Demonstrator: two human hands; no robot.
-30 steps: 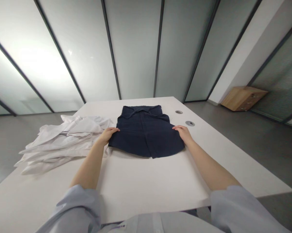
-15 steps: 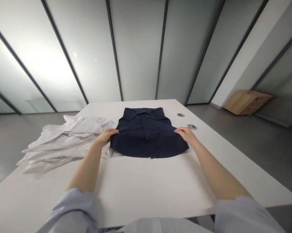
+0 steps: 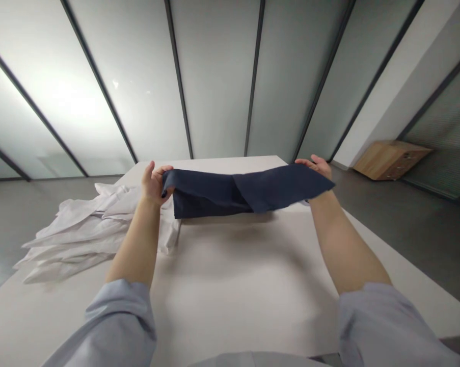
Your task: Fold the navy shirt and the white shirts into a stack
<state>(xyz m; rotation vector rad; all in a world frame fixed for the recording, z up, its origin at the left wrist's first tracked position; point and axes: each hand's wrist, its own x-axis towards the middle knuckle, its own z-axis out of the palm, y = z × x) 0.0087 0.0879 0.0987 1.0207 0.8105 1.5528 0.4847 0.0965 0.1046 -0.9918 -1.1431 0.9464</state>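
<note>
A dark navy garment (image 3: 222, 191) is stretched between my two hands, raised above the table with its lower part folded up and over. I cannot tell its exact kind. My left hand (image 3: 153, 183) grips its left end, fingers curled round the cloth and thumb up. At the other end my right hand (image 3: 318, 167) pinches the upper edge, while a pointed corner of cloth hangs across the wrist. Much of the garment's far side is hidden behind the lifted part.
Crumpled white garments (image 3: 84, 234) lie in a pile at the left, close to my left forearm. The white table (image 3: 230, 295) stretches out beneath my arms. Beyond it stand frosted glass panels (image 3: 214, 76), and a wooden cabinet (image 3: 386, 159) is on the floor at the right.
The navy garment lay flat with my hands at its sides. Both hands have since lifted it up and away from me, folding its near part over; my right hand also moved outward.
</note>
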